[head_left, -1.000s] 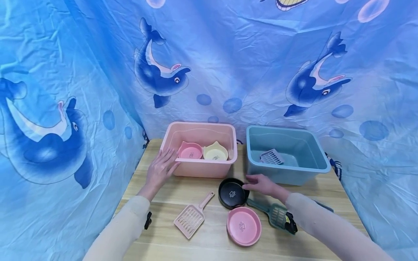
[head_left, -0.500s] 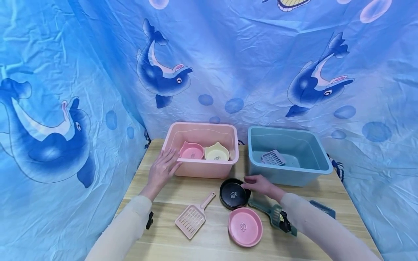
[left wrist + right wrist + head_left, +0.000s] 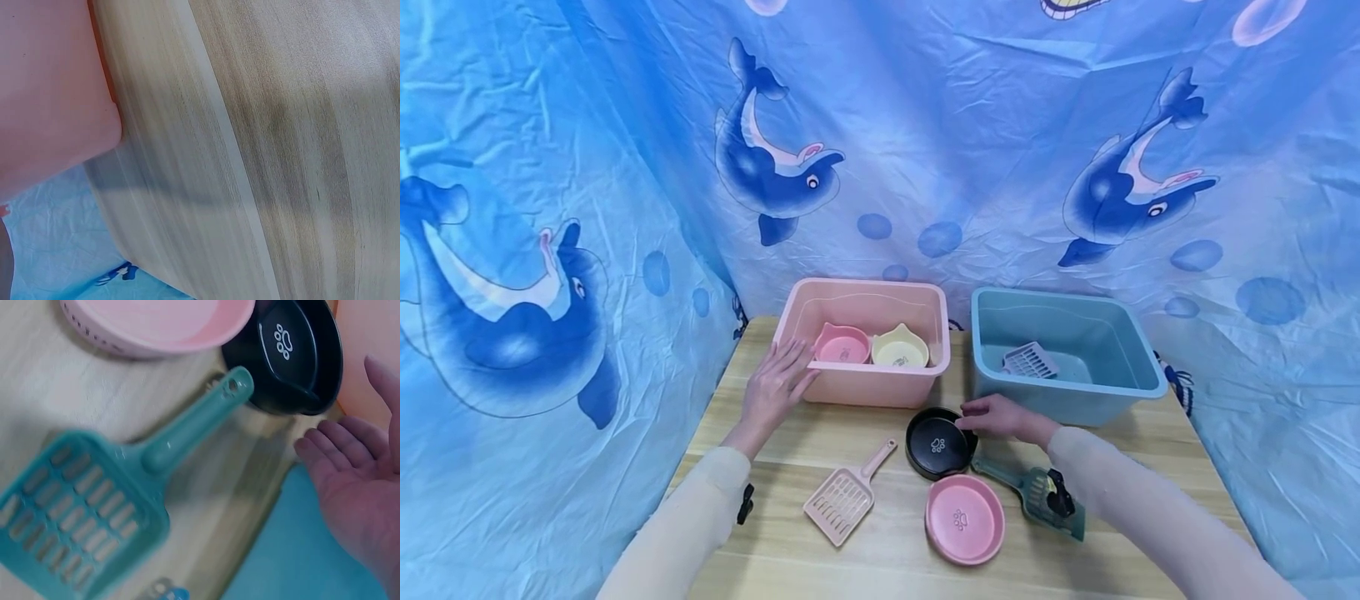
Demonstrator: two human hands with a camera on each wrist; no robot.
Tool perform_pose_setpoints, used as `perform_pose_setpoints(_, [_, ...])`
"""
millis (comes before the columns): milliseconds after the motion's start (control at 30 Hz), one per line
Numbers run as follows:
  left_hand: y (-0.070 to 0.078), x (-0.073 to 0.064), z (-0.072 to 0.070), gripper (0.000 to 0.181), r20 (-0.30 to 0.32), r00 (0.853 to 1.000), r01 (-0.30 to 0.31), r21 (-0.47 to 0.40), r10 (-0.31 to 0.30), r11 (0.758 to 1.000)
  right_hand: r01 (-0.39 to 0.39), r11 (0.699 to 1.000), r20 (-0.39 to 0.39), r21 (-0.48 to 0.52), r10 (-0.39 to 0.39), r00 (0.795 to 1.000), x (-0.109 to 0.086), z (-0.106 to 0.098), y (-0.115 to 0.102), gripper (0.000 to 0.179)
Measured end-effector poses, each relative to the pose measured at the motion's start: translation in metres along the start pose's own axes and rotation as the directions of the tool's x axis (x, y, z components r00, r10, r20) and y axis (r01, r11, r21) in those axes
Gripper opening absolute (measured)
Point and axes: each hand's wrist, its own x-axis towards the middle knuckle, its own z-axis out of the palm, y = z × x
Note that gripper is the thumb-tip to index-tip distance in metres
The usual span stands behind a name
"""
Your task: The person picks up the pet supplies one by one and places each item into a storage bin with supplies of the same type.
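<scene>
My left hand (image 3: pixel 771 387) rests with straight fingers on the front left rim of the pink bin (image 3: pixel 865 389). Beside the right edge of a round black bowl (image 3: pixel 936 458) is my right hand (image 3: pixel 1000 417). Its palm shows in the right wrist view with relaxed fingers, thumb spread and nothing held. The black bowl has a paw print inside. A pink bowl (image 3: pixel 964 521) sits just in front of it. Toward the right sleeve lies a dark green slotted litter scoop (image 3: pixel 181 450), its handle end near the black bowl. A pink litter scoop (image 3: pixel 838 504) lies left of the bowls.
Inside the pink bin sit a pink cat-eared bowl (image 3: pixel 842 346) and a pale yellow one (image 3: pixel 900 348). A blue bin (image 3: pixel 1037 404) behind my right hand holds a lilac scoop (image 3: pixel 1030 361). Dolphin-printed blue cloth (image 3: pixel 880 150) hangs behind the wooden table (image 3: pixel 760 533).
The head view has shifted slightly. My right forearm now covers a dark item that showed behind the sleeve half a second ago. Both hands and the bowls stay essentially in place.
</scene>
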Motion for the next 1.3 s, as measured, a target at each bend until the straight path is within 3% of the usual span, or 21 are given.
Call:
perform_pose_setpoints(233, [-0.001, 0.001, -0.007, 0.058, 0.012, 1.000, 0.010, 0.012, -0.010, 1.000, -0.008, 1.000, 0.128, -0.017, 0.010, 0.992, -0.010, -0.017, -0.013, 0.069])
perform_pose_setpoints(333, [-0.002, 0.002, -0.008, 0.060, 0.002, 1.000, 0.007, 0.018, -0.007, 1.000, 0.051, 0.998, 0.189, -0.027, -0.045, 0.981, -0.018, -0.022, -0.018, 0.068])
perform_pose_setpoints(467, [-0.004, 0.001, -0.009, 0.060, -0.001, 1.000, 0.008, 0.028, -0.008, 1.000, 0.171, 0.984, 0.269, -0.039, -0.155, 0.951, -0.028, -0.026, -0.024, 0.065])
perform_pose_setpoints(567, [-0.004, 0.001, -0.009, 0.060, 0.003, 1.000, 0.004, 0.035, -0.004, 0.999, 0.254, 0.962, 0.330, -0.101, -0.208, 0.921, -0.030, -0.030, -0.035, 0.062])
perform_pose_setpoints(767, [-0.003, 0.001, -0.010, 0.059, 0.012, 1.000, -0.001, 0.027, 0.001, 1.000, 0.355, 0.901, 0.403, -0.251, -0.236, 0.884, -0.019, -0.040, -0.068, 0.058])
perform_pose_setpoints(900, [-0.002, 0.001, -0.009, 0.059, 0.016, 1.000, 0.013, 0.027, -0.013, 1.000, 0.394, 0.857, 0.431, -0.332, -0.234, 0.871, -0.007, -0.037, -0.086, 0.057])
perform_pose_setpoints(967, [-0.001, 0.001, -0.008, 0.059, 0.018, 1.000, 0.014, 0.017, -0.015, 1.000, 0.390, 0.851, 0.438, -0.351, -0.219, 0.872, -0.003, -0.034, -0.091, 0.058])
perform_pose_setpoints(1233, [0.001, 0.003, -0.002, 0.054, -0.003, 1.000, -0.027, -0.017, 0.027, 0.999, 0.325, 0.937, 0.501, -0.129, -0.222, 0.837, 0.007, -0.017, -0.100, 0.057])
perform_pose_setpoints(1300, [0.002, 0.004, -0.003, 0.054, -0.009, 1.000, -0.023, -0.021, 0.023, 1.000, 0.288, 0.952, 0.487, -0.101, -0.205, 0.849, 0.008, -0.015, -0.098, 0.056])
